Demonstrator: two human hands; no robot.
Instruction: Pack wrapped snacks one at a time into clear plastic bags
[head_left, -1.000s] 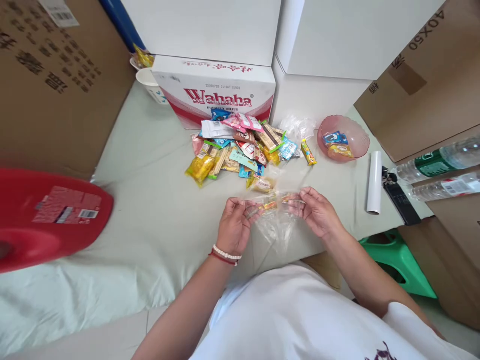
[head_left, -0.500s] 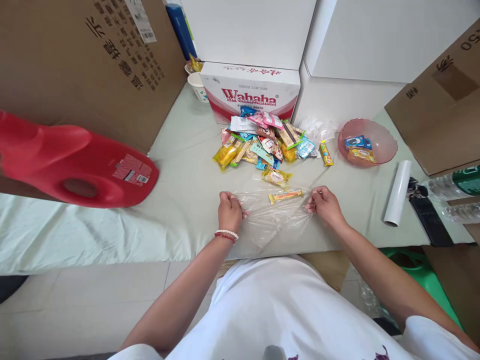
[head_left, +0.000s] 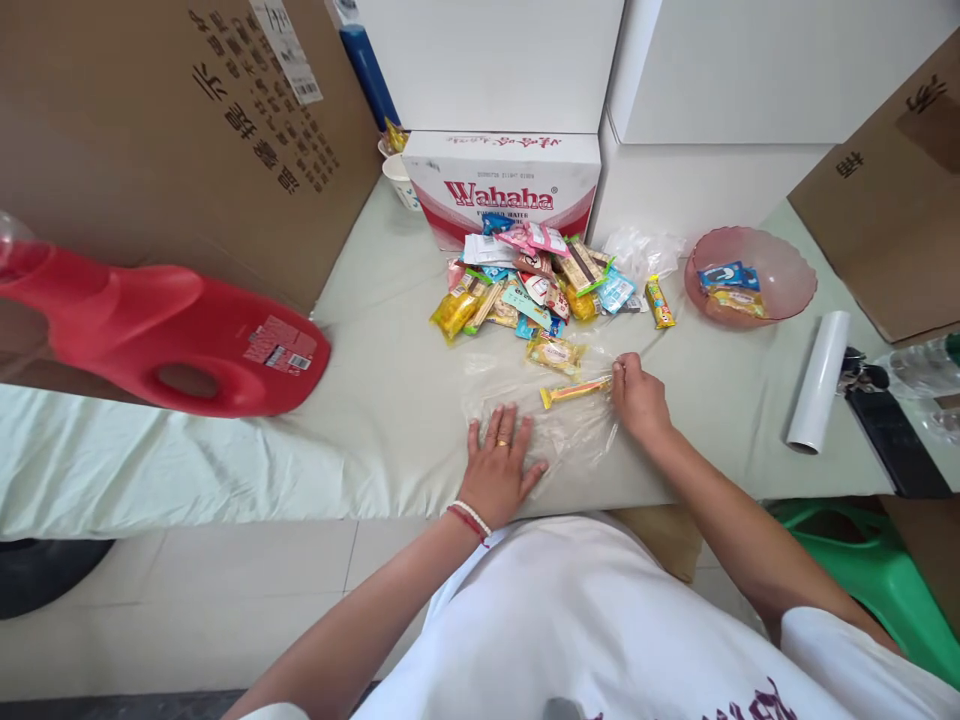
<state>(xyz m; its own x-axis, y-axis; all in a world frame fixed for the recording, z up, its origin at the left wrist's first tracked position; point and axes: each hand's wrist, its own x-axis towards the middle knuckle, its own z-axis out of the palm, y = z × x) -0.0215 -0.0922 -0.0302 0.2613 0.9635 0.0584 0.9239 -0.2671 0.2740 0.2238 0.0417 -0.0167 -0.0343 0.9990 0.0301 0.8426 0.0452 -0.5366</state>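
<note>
A thin clear plastic bag [head_left: 566, 437] lies flattened on the cloth-covered table in front of me. My left hand [head_left: 499, 470] presses flat on its lower left part, fingers spread. At the right edge of the bag, the fingers of my right hand [head_left: 640, 400] are closed on the plastic, close to the end of a slim yellow snack bar [head_left: 576, 391]. Whether the bar is inside or under the film I cannot tell. Just beyond it lies a yellow-wrapped snack [head_left: 555, 353], and behind that a heap of packaged snacks [head_left: 525, 285].
A Wahaha carton [head_left: 502, 180] stands behind the heap. To its right are crumpled clear plastic [head_left: 646, 250], a yellow packet [head_left: 660, 302] and a pink bowl [head_left: 795, 285] with several packets. A white roll [head_left: 819, 380] lies farther right; a red jug [head_left: 247, 345] occupies the left.
My left hand has let go of the bag's left edge, moved right and nearer to me, and flattened on the bag. My right hand has shifted slightly farther away, fingers still closed.
</note>
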